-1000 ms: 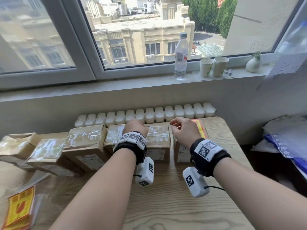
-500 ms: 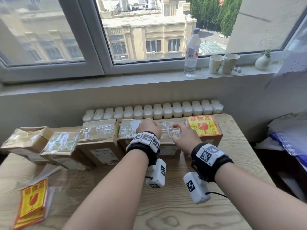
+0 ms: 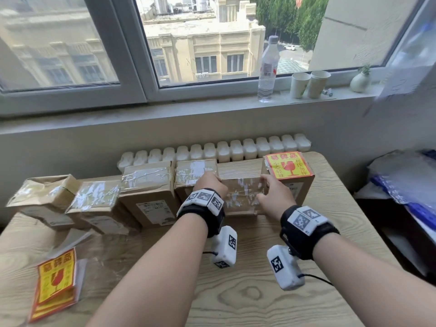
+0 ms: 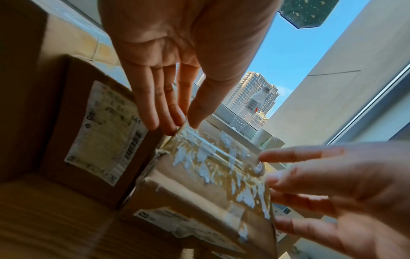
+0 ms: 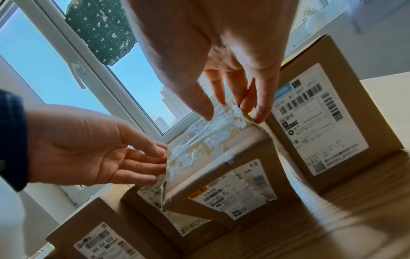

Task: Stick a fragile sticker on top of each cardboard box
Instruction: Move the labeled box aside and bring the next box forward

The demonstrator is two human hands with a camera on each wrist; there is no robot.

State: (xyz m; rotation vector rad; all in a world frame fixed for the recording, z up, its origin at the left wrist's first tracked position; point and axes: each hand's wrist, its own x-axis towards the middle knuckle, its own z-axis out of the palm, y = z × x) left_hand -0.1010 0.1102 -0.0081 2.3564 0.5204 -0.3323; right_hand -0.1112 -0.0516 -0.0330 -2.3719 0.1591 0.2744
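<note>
1. Both hands clasp one small cardboard box at centre frame: left hand has fingers on the box's left side and thumb over the top edge; right hand pinches the upper right corner, thumb on the taped top, fingers down the side. The box appears raised and tilted off the table; full contact underneath cannot be told.
2. Sticker stack, lower left of frame: yellow-and-red fragile labels, thin, flat paper. Judged flimsy and prone to curl; best lifted by a corner.
3. Crumpled box, far left of the row: top flaps buckled, glossy tape over them. No sticker.
4. Second box, third box and fourth box, moving rightward: brown corrugated card, wrinkled clear tape on top, white shipping labels on the near faces. No stickers.
5. Held box, seen from the left wrist: rectangular, stiff-sided, top slick with tape and torn white residue. Judged light; slippery on top, so the bare card sides give the surer hold.
6. Stickered box, right end of the row: fragile sticker lying flat on its top.
7. Windowsill, upper right of frame: plastic bottle, two paper cups, small white vase.
</note>
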